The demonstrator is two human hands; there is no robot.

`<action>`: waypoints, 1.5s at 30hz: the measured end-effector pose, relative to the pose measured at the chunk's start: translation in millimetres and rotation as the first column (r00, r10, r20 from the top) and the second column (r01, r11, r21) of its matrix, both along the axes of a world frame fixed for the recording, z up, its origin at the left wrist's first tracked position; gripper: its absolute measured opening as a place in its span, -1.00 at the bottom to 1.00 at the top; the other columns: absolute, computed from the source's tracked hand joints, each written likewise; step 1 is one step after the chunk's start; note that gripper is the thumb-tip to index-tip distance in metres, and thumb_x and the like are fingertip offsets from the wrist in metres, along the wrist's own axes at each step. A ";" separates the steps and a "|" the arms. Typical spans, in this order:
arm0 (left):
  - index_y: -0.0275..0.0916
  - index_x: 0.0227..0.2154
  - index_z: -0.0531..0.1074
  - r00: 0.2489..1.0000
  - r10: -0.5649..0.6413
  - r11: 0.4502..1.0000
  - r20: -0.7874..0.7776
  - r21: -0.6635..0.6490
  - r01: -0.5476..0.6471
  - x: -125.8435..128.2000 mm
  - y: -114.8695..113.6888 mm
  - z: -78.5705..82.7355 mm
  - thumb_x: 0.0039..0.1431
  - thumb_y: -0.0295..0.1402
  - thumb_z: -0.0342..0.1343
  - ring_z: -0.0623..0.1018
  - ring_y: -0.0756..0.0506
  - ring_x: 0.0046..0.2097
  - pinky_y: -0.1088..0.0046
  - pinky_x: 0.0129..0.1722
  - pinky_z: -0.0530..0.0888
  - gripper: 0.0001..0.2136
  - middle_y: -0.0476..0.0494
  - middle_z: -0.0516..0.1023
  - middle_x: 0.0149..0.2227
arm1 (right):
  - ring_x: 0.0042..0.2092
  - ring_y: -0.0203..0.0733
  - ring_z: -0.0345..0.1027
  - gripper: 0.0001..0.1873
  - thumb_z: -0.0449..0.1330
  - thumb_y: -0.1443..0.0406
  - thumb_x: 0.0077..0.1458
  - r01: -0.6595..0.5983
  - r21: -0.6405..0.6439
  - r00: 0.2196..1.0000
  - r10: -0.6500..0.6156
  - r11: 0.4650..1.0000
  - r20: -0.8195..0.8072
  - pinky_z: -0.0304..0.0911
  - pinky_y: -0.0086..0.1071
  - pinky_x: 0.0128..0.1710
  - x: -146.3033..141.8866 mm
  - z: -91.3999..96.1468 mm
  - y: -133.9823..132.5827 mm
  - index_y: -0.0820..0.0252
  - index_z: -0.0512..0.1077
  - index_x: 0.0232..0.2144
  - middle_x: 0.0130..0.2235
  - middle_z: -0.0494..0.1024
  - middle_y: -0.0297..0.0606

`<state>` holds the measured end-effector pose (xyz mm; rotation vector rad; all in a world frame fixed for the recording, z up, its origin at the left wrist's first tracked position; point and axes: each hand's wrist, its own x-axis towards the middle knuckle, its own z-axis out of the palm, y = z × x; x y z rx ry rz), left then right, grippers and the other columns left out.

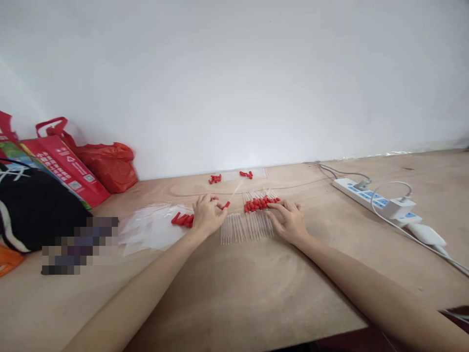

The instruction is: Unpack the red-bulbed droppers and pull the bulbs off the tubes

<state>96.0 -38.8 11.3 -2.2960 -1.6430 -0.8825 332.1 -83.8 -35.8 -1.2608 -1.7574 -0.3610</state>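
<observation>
The left hand [208, 216] grips one red-tipped clear stick [226, 205] at centre frame, while the right hand [290, 222] touches the red-tipped pile [258, 204] right of centre, its grip indeterminable — a sideways nudge could scatter that loose pile across the worktop [234, 288].

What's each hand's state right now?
Left hand: closed, holding a thin clear red-ended stick.
Right hand: at clustered clear red-ended sticks; whether its grip is closed cannot be told.
</observation>
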 end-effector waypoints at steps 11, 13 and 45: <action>-0.20 -0.53 0.40 0.917 -0.358 0.834 -0.174 0.382 0.398 -14.1 -60.8 -23.3 -0.06 -0.40 0.09 0.42 -0.09 -0.27 0.28 -0.21 0.23 -0.98 -0.05 0.51 -0.37 | -0.15 -0.19 0.19 -0.68 0.07 0.13 0.05 -0.282 0.006 0.895 0.260 0.960 0.362 -0.10 -0.16 -0.05 -25.1 2.9 -18.9 0.06 0.36 -0.15 -0.20 0.43 -0.26; -0.21 -0.53 0.40 0.906 -0.378 0.812 -0.189 0.402 0.422 -12.7 -61.6 -23.9 -0.06 -0.40 0.10 0.42 -0.08 -0.29 0.29 -0.22 0.24 -0.99 -0.03 0.52 -0.39 | -0.19 -0.23 0.19 -0.75 0.06 0.17 0.07 -0.296 0.002 0.887 0.274 0.955 0.372 -0.14 -0.16 -0.03 -28.2 1.1 -19.3 0.04 0.40 -0.20 -0.31 0.46 -0.32; -0.20 -0.49 0.39 0.776 -0.610 0.741 -0.161 0.231 0.631 -19.1 -60.4 -22.2 0.11 -0.45 -0.01 0.44 -0.04 -0.26 0.30 -0.17 0.24 -0.87 0.04 0.53 -0.42 | -0.38 -0.32 0.15 -0.84 0.04 0.28 0.07 -0.389 0.031 0.868 0.355 0.921 0.346 -0.15 -0.20 -0.05 -23.7 2.6 -26.0 0.10 0.42 -0.44 -0.62 0.36 -0.44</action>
